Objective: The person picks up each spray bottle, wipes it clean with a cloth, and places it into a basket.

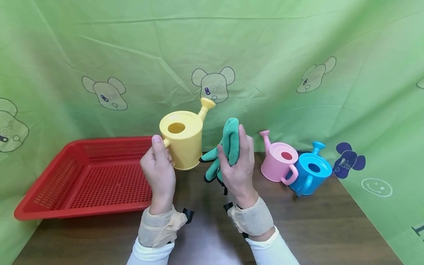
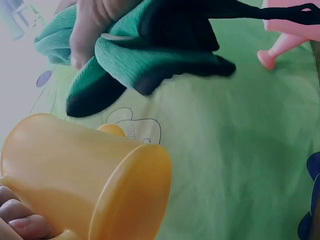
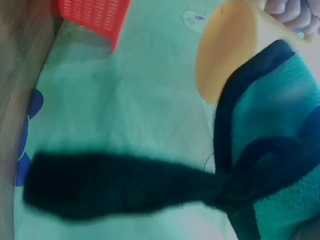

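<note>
The yellow plastic watering can (image 1: 186, 147) has a smooth, cylindrical body, a flat top with a round opening, and a short spout that flares into a rounded head. It is held raised above the wood-grained bench (image 1: 212, 228), to the right of the red basket (image 1: 112, 184), a shallow, flared plastic tray with a perforated bottom and slotted walls. Just beside the can, apart from it, is the green cloth (image 1: 233, 138): soft, fuzzy pile, folded into bunched flaps with black edging, a dark strap trailing from it.

The left hand (image 1: 160, 173) has its fingers curled closed around the can's handle, the thumb pointing up near the top. The right hand (image 1: 241, 173) pinches the cloth, thumb on the near side and fingers extended upward along the other. Both forearms reach forward from the near edge, hands upright, with beige wraps (image 1: 253, 217) around the wrists above white sleeves (image 1: 273, 250).

Farther right on the bench, the pink watering can (image 1: 275, 165) and the blue watering can (image 1: 321, 175) stand upright side by side, smooth and glossy. Behind everything hangs a creased green curtain (image 1: 265, 44) printed with outlined bear heads.
</note>
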`<state>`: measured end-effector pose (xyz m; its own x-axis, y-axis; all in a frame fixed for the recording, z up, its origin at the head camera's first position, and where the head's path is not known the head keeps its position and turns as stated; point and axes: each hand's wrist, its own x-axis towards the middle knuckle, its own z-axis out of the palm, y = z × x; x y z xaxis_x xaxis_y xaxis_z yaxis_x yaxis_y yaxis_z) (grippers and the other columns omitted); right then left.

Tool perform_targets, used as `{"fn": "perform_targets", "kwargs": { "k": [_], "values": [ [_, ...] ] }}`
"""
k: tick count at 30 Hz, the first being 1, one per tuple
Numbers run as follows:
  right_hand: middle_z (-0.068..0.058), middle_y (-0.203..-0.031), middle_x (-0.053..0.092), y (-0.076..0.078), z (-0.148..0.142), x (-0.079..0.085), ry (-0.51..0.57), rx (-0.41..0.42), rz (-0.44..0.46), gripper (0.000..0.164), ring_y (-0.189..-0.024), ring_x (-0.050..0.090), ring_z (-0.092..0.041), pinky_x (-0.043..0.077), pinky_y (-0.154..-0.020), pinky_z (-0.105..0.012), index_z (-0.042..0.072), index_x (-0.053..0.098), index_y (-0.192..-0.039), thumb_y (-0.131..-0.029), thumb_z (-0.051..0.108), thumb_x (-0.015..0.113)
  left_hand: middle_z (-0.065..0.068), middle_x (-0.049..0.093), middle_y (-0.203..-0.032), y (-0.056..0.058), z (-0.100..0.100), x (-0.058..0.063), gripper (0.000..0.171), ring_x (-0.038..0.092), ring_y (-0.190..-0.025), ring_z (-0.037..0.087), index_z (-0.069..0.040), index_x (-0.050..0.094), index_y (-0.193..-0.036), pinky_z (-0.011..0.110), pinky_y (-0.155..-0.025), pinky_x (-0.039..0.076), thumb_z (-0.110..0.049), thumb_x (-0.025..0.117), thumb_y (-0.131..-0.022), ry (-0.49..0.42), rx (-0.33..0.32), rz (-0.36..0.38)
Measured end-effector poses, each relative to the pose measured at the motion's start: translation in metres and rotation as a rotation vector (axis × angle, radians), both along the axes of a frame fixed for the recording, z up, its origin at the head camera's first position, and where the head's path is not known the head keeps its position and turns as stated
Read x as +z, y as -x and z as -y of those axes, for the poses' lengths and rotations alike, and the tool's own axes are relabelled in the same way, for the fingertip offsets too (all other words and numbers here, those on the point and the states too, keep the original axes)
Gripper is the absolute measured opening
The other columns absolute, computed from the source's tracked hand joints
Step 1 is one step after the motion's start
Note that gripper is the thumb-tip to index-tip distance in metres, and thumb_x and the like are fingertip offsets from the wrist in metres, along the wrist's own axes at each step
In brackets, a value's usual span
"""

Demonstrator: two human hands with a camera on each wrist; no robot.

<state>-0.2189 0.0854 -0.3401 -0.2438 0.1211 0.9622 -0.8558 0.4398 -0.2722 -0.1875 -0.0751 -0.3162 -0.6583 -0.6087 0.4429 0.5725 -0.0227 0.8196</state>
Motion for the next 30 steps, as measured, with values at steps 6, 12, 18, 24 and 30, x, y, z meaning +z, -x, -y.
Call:
{"fn": "perform_targets", "kwargs": {
  "k": [6,12,18,24,30],
  "values": [
    [-0.022,-0.11,0.052,0.0,0.004,-0.007,-0.146,0.071,-0.012,0.075,-0.1,0.052,-0.027,0.048,-0.08,-0.041,0.034,0.044,-0.144,-0.079,0.004,0.066,0.005,0.031,-0.049,0.002,-0.001,-0.001,0.055,0.03,-0.048,0.015,-0.004,0.034,-0.055,0.022,-0.044,0.029,-0.037,0.049,-0.096,0.015,-0.001,-0.003],
    [-0.018,-0.113,0.052,-0.003,0.005,-0.01,-0.231,0.027,0.059,0.062,-0.1,0.052,-0.023,0.05,-0.077,-0.04,0.031,0.053,-0.137,-0.081,0.008,0.063,0.004,0.032,-0.048,0.001,0.0,-0.003,0.058,0.031,-0.048,0.014,-0.002,0.035,-0.053,0.024,-0.045,0.026,-0.037,0.048,-0.097,0.094,0.036,0.04],
    [-0.017,-0.114,0.052,-0.005,0.007,-0.009,-0.277,0.025,0.103,0.059,-0.1,0.051,-0.023,0.049,-0.077,-0.041,0.032,0.056,-0.134,-0.08,0.011,0.067,0.002,0.033,-0.046,0.001,0.001,-0.006,0.06,0.031,-0.046,0.012,-0.002,0.036,-0.051,0.025,-0.044,0.023,-0.038,0.048,-0.097,0.152,0.096,0.077],
    [-0.016,-0.114,0.052,-0.006,0.011,-0.009,-0.328,0.021,0.111,0.058,-0.098,0.052,-0.024,0.048,-0.075,-0.041,0.031,0.056,-0.134,-0.08,0.011,0.067,0.003,0.029,-0.046,0.003,-0.001,-0.009,0.059,0.028,-0.046,0.014,-0.007,0.034,-0.049,0.026,-0.043,0.02,-0.038,0.048,-0.097,0.215,0.167,0.063],
    [-0.016,-0.112,0.053,-0.007,0.018,-0.01,-0.353,0.015,0.086,0.055,-0.096,0.053,-0.024,0.049,-0.076,-0.041,0.028,0.057,-0.132,-0.08,0.011,0.068,0.001,0.033,-0.046,0.005,-0.003,-0.011,0.053,0.036,-0.044,0.013,-0.01,0.038,-0.052,0.024,-0.041,0.027,-0.033,0.047,-0.098,0.317,0.208,0.017]
  ]
}}
